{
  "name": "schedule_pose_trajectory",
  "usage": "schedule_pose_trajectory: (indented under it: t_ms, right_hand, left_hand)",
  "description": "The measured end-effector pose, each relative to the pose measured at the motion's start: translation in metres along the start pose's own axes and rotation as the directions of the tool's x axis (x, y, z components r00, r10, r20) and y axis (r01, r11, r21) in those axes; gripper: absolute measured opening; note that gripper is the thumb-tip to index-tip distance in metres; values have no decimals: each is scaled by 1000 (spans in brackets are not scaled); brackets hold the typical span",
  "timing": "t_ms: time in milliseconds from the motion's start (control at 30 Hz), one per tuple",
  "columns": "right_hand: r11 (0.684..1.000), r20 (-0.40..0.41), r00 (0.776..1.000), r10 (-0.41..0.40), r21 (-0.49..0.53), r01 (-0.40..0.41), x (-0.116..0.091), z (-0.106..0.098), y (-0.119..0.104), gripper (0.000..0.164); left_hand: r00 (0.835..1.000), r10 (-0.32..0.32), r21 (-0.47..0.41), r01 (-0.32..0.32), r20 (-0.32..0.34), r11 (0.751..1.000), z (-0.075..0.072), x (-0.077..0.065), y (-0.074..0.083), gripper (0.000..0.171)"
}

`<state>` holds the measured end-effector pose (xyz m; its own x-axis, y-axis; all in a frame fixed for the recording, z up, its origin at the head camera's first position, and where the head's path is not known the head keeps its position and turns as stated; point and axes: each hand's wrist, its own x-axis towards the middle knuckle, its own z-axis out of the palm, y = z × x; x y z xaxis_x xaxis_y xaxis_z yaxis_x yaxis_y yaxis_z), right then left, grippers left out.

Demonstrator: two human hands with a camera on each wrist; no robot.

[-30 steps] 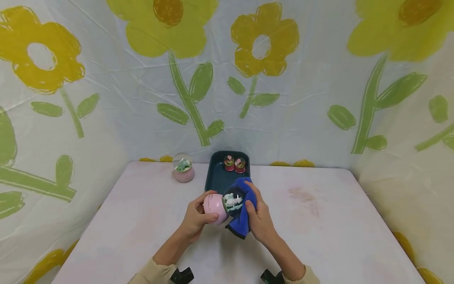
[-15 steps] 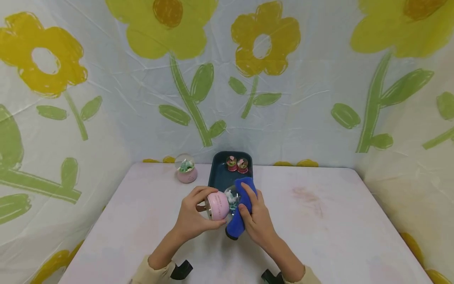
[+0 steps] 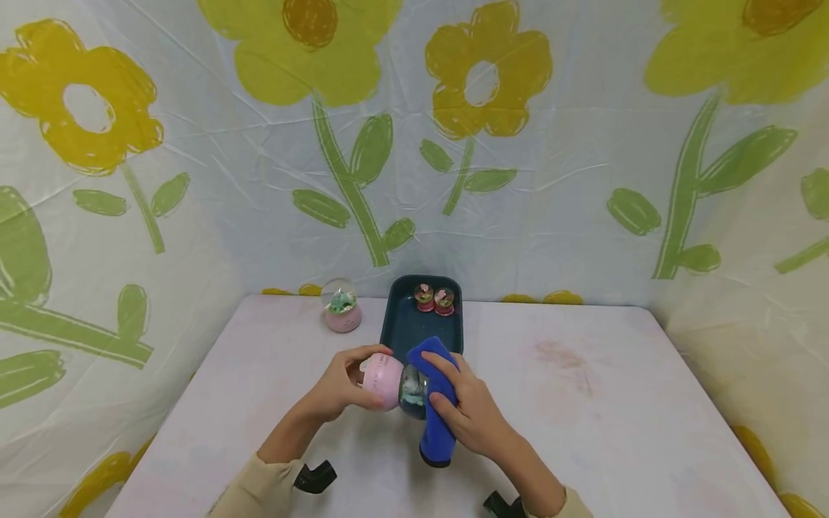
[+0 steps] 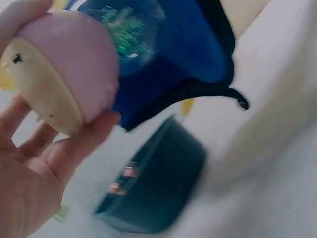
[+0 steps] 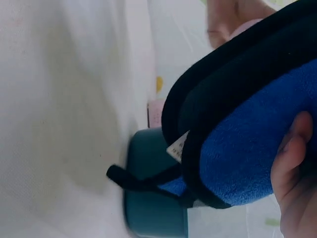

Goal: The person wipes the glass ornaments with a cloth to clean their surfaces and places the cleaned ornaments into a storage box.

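A snow globe (image 3: 382, 381) with a pink base lies sideways above the table, its glass dome toward the right. My left hand (image 3: 340, 385) grips the base, thumb below and fingers over the top; the base's cream underside (image 4: 43, 84) shows in the left wrist view. My right hand (image 3: 469, 403) holds a folded blue cloth (image 3: 437, 435) with black edging against the dome. Part of the dome is hidden behind the cloth. Green and white figures show through the glass. In the right wrist view the cloth (image 5: 247, 144) covers most of the globe.
A dark teal tray (image 3: 398, 324) stands behind the hands, with two small red-based globes (image 3: 434, 299) in its far right part. Left of it, near the table's back edge, stands another pink-based snow globe (image 3: 342, 309). A flower-printed curtain (image 3: 550, 216) surrounds the table.
The globe has turned in my left hand and shifted slightly left and down. My right hand has moved the cloth lower along the dome. The tray and other globes stay where they were.
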<state>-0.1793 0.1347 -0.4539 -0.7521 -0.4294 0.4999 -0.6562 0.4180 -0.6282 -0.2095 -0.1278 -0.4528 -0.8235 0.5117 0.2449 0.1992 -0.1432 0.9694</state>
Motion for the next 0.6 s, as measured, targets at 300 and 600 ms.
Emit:
schedule_pose_trajectory:
  t_ms: [300, 600]
  right_hand:
    - [987, -106, 994, 39, 160, -22, 3, 5, 4, 51]
    - [950, -143, 986, 88, 310, -40, 0, 9, 8, 50]
  left_hand:
    - [996, -43, -453, 4, -76, 891, 15, -1, -40, 60]
    - [955, 217, -80, -237, -200, 968, 23, 1, -20, 64]
